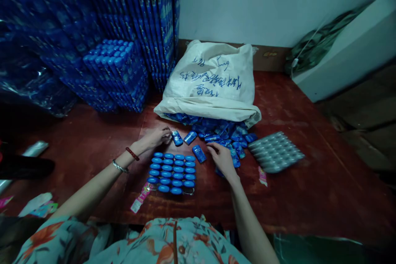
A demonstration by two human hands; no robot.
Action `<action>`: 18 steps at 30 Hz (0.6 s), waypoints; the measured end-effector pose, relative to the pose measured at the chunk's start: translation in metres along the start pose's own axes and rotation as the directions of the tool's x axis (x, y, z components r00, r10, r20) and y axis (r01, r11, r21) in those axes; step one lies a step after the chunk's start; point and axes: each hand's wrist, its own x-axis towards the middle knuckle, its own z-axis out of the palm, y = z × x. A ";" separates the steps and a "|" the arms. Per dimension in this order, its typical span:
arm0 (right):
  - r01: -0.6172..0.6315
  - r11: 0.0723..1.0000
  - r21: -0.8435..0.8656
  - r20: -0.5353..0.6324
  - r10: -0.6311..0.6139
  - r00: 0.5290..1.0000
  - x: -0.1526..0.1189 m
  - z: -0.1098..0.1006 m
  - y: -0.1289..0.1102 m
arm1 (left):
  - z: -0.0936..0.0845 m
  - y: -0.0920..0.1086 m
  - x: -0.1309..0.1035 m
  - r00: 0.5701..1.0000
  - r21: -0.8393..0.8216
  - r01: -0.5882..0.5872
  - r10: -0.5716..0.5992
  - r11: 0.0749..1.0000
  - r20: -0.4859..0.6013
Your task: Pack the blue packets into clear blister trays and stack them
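Observation:
My left hand (161, 137) reaches in from the left with its fingers slightly apart, the tips beside a small blue case (177, 137). Whether they touch it I cannot tell. My right hand (222, 159) is above the table at the edge of the loose pile, fingers loosely bent and apart. Left of its fingertips lies another blue case (199, 153), with a third blue case (189, 137) behind. Between my forearms sits a tray (188, 191) filled with rows of upright blue cases; its near right corner slot is bare.
A white woven sack (213, 74) with handwriting spills blue cases (222, 128) onto the red table (278, 206). Clear moulded trays (276, 152) lie at the right. Tall stacks of filled blue trays (123, 66) stand back left. A pink label strip (141, 199) lies near the tray.

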 end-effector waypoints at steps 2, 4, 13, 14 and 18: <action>0.035 0.980 -0.197 0.152 -0.004 0.988 0.009 0.002 -0.015 | -0.004 0.006 0.004 1.000 0.000 -0.002 0.002 1.000 -0.017; 0.068 0.923 -0.379 0.263 0.037 0.964 0.016 0.008 -0.029 | -0.004 0.013 0.014 0.999 0.001 -0.032 0.032 0.999 -0.016; 0.088 0.892 -0.444 0.301 0.056 0.952 0.009 0.025 -0.017 | 0.033 0.039 0.087 0.979 0.030 -0.081 0.074 0.996 0.191; 0.066 0.910 -0.409 0.280 0.056 0.958 0.006 0.024 -0.011 | 0.035 0.043 0.092 0.971 0.037 -0.075 0.065 0.996 0.232; -0.074 0.991 -0.109 0.182 0.093 0.979 -0.012 0.015 0.012 | 0.032 0.051 0.098 0.961 0.038 -0.057 0.044 0.998 0.273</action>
